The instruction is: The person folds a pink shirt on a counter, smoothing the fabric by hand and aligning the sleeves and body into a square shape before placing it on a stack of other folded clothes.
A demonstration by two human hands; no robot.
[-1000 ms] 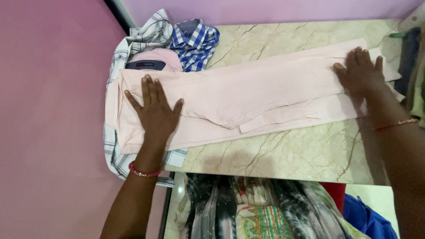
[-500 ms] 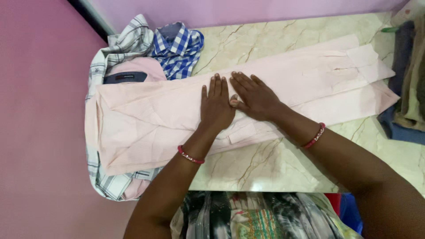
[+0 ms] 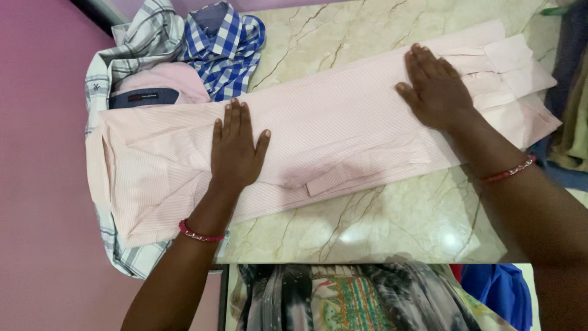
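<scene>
The pale pink shirt lies stretched lengthwise across the marble counter, folded into a long narrow band with its collar end toward the right and its hem end draped over a heap of clothes at the left. Both hands rest flat on it, palms down, fingers spread and grasping nothing: the left hand presses near the middle-left of the band, the right hand near the collar end.

To do this smoothing well, the palms want to stay flat and the pressure even — the cloth is thin and finely striped, and it ripples easily, as the soft creases between the 2 hands show. A folded sleeve with its cuff pokes out along the near edge; it is best kept squared inside the band, or the outline will go crooked. The left end sits on an uneven base, so that part probably will not press as crisp as the stretch on stone.

The counter is polished, cream with brown veins, and glossy enough to let cloth slide. At the left lie a blue-and-white checked shirt and a grey plaid shirt — both look soft woven cotton, loosely piled. Each wrist wears a thin red bangle. Darker garments hang at the right edge.
</scene>
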